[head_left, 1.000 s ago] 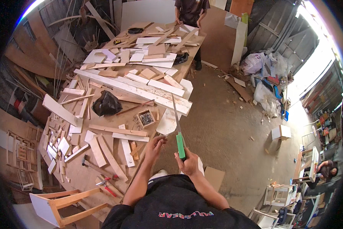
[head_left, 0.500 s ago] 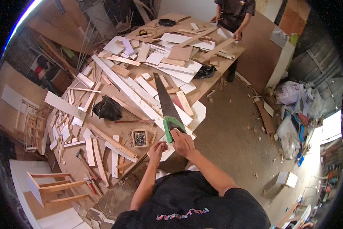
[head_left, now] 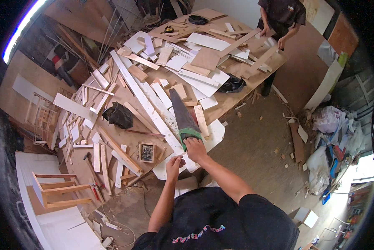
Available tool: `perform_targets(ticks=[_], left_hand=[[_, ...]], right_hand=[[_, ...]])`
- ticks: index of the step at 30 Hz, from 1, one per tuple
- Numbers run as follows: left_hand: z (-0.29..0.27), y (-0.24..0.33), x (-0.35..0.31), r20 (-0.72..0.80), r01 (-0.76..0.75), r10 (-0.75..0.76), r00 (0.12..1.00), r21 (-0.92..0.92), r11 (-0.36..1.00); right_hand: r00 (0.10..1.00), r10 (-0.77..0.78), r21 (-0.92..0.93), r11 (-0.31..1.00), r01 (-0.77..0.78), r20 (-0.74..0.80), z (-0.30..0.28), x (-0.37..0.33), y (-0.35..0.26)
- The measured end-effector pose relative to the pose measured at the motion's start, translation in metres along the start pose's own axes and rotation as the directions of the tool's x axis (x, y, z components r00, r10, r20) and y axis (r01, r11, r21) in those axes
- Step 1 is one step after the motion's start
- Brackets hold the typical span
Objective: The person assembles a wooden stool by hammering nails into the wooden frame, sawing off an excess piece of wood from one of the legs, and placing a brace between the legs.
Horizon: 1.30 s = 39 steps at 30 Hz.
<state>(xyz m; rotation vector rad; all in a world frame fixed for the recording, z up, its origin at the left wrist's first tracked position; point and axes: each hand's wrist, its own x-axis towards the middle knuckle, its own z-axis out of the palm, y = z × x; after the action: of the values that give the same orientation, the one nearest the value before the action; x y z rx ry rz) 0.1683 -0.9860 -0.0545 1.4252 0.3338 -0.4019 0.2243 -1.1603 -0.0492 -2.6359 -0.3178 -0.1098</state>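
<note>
A handsaw with a dark blade (head_left: 180, 109) and a green handle lies pointing away from me over the near right table edge. My right hand (head_left: 195, 151) is closed round the handle. Just left of it and lower, my left hand (head_left: 174, 167) has its fingers curled in a pinch near the handle's lower end; whether anything small is between them I cannot make out. Beneath the saw are a long white board (head_left: 147, 102) and a white panel (head_left: 215, 135) that reaches past the table edge.
Wood offcuts cover the table (head_left: 260, 85). A small box of nails (head_left: 147, 152), a black plastic bag (head_left: 117, 115) and a hammer (head_left: 89, 160) lie to the left. At the far right a co-worker (head_left: 282, 21) handles wooden strips. Filled sacks (head_left: 320, 156) stand on the right.
The whole view has shifted, so the table sits differently in the picture. The saw blade looks turned flatter, its tip nearer me. The co-worker's hands have moved along the strips.
</note>
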Motion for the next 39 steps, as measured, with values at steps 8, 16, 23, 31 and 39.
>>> perform_targets(ticks=[8, 16, 23, 31, 39], left_hand=[[-0.013, -0.016, -0.032, -0.091, 0.043, -0.045, 0.995, -0.027, 0.999], [-0.070, 0.014, -0.079, -0.260, -0.148, 0.132, 0.957, -0.041, 0.988], [-0.184, 0.039, -0.164, -0.489, -0.338, 0.236, 0.840, -0.131, 0.932], [-0.376, 0.018, -0.305, -0.708, -0.512, 0.334, 0.622, -0.046, 0.858], [-0.494, 0.001, -0.398, -0.845, -0.542, 0.281, 0.454, -0.012, 0.840]], right_hand=[[0.993, 0.064, 0.148, 0.988, -0.048, -0.101, 0.003, -0.024, -0.032], [0.984, -0.140, 0.347, 0.922, 0.170, -0.110, -0.003, -0.042, -0.135], [0.952, -0.302, 0.517, 0.823, 0.234, 0.050, 0.016, -0.038, -0.259], [0.926, -0.317, 0.672, 0.733, 0.100, 0.207, 0.118, -0.083, -0.440], [0.850, -0.455, 0.786, 0.613, 0.083, 0.266, 0.139, -0.092, -0.563]])
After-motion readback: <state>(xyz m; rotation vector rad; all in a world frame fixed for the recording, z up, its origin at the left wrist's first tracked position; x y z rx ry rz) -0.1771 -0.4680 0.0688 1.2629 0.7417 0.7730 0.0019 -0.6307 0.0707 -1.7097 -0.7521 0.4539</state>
